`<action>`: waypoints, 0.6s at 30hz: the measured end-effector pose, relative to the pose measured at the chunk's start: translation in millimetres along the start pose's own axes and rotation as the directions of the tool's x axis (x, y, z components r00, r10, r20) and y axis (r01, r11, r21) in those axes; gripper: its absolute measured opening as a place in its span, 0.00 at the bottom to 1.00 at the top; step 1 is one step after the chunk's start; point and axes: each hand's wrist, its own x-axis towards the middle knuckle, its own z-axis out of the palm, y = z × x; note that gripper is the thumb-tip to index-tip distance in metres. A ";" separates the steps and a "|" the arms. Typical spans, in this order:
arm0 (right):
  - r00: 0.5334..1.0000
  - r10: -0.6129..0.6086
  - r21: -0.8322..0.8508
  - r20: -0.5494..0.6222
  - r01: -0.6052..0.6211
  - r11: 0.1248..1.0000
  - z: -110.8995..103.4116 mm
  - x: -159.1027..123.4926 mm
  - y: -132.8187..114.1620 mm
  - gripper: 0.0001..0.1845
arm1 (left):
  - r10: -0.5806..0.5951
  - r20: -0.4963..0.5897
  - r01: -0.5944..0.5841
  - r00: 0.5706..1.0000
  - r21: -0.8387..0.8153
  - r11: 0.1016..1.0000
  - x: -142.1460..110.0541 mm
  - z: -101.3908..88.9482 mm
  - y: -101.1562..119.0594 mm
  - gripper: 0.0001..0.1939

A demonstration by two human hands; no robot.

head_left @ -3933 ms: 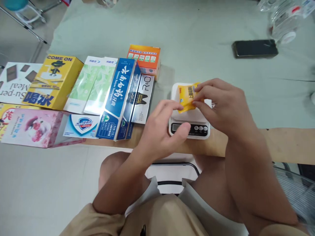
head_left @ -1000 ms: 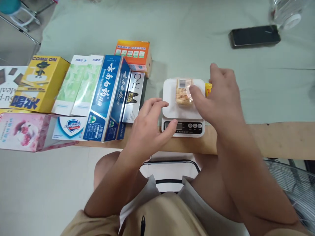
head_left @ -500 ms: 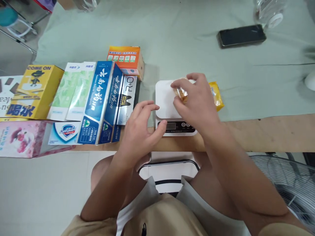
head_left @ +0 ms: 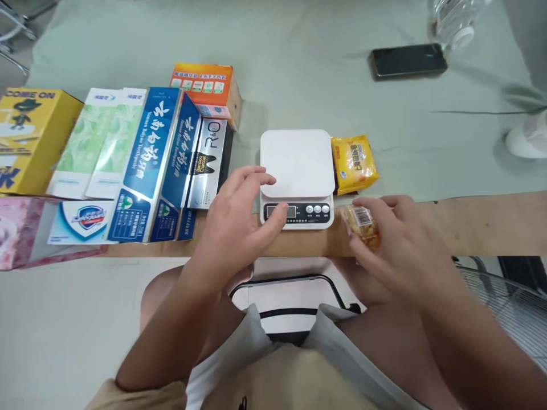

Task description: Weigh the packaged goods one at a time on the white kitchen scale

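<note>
A white digital kitchen scale (head_left: 297,164) stands near the table's front edge with nothing on its platform. At its left side is my left hand (head_left: 241,219), fingers apart and holding nothing, with the thumb beside the scale's dark display. My right hand (head_left: 391,239) grips a small clear-wrapped snack (head_left: 362,223) with a barcode label, between thumb and fingers, over the wooden edge to the right of the scale. Lying against the scale's right side is a yellow packet (head_left: 355,164), whose left end rests on something dark that I cannot make out.
To the left stand blue toothpaste boxes (head_left: 147,154), a silver-black box (head_left: 208,162), an orange box (head_left: 204,85), green-white boxes (head_left: 85,139), a yellow box (head_left: 36,136) and a Safeguard box (head_left: 81,221). A phone (head_left: 408,61) and clear bottle (head_left: 457,23) lie at the back right.
My right hand has lifted the wrapped snack off the scale and moved it right and toward me. The yellow packet is now uncovered. My left hand stays by the scale. The view has shifted slightly.
</note>
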 end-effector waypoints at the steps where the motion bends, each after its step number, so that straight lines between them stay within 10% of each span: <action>1: 1.000 -0.004 -0.006 0.007 0.004 1.000 5.5 -2.0 2.3 0.18 | 0.002 0.004 -0.002 1.000 0.006 1.000 0.3 0.3 0.4 0.14; 10: 0.999 -0.035 0.055 -0.030 0.037 0.998 12.6 3.1 10.4 0.13 | 0.005 -0.009 -0.005 1.000 -0.006 1.000 6.2 -2.8 1.9 0.12; 18: 0.942 -0.258 0.143 -0.216 0.292 0.946 0.2 22.3 -42.6 0.04 | -0.023 -0.037 0.021 0.999 -0.047 0.999 -4.3 -23.0 2.2 0.12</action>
